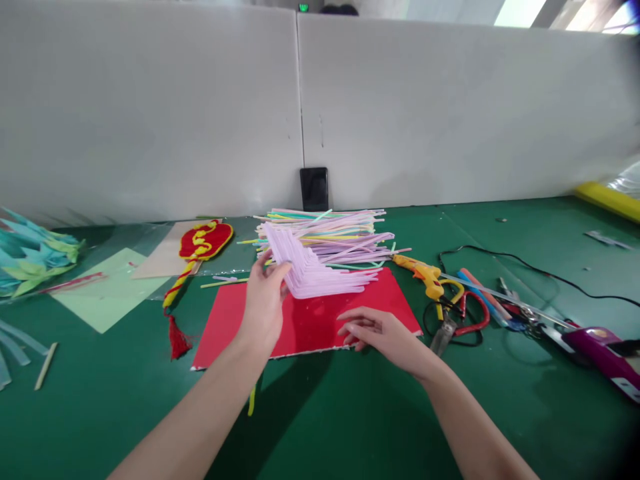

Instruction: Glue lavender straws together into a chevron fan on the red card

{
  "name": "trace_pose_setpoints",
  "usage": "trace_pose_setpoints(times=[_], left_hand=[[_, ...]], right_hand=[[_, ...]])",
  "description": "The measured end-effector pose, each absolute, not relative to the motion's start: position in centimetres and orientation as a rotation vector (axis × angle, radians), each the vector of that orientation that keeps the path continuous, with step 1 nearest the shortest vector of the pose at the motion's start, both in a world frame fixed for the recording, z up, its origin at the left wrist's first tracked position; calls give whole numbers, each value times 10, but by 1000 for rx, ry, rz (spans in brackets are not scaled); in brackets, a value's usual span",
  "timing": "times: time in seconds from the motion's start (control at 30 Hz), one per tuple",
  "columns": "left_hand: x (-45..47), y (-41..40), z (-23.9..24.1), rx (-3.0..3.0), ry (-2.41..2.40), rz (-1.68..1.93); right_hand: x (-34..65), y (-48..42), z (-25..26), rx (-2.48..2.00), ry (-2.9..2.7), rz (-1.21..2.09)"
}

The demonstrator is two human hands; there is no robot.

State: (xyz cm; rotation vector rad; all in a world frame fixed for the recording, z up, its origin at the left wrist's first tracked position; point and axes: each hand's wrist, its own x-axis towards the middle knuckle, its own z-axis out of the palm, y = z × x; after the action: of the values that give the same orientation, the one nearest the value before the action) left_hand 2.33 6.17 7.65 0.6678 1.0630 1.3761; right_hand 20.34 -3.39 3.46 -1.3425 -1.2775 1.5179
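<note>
My left hand (264, 301) grips a fan of bent pale purple straws (313, 270) and holds it upright on a red sheet (305, 321) lying on the green table. The right hand (377, 331) rests flat on the red sheet's near right edge, fingers spread, holding nothing. Behind the fan lies a loose pile of pastel straws (333, 235). A single yellow straw (251, 399) pokes out below my left forearm.
A yellow glue gun (425, 272), scissors with red handles (463, 317), a black cable (530, 268) and a purple tool (603, 350) lie to the right. A red ornament with tassel (197, 250), green paper (107, 288) and teal paper shapes (30, 257) sit left. A white partition (300, 107) closes off the back.
</note>
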Motion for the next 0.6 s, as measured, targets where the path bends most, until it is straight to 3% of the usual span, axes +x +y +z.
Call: trace_pose_setpoints(times=[0.43,0.6], left_hand=[[42,39,57,797,1195,1234],[37,26,52,781,1306,1232]], right_hand=[[209,-26,22,-1346,-1078,1428],[208,-17,3,-1313,-808,1248]])
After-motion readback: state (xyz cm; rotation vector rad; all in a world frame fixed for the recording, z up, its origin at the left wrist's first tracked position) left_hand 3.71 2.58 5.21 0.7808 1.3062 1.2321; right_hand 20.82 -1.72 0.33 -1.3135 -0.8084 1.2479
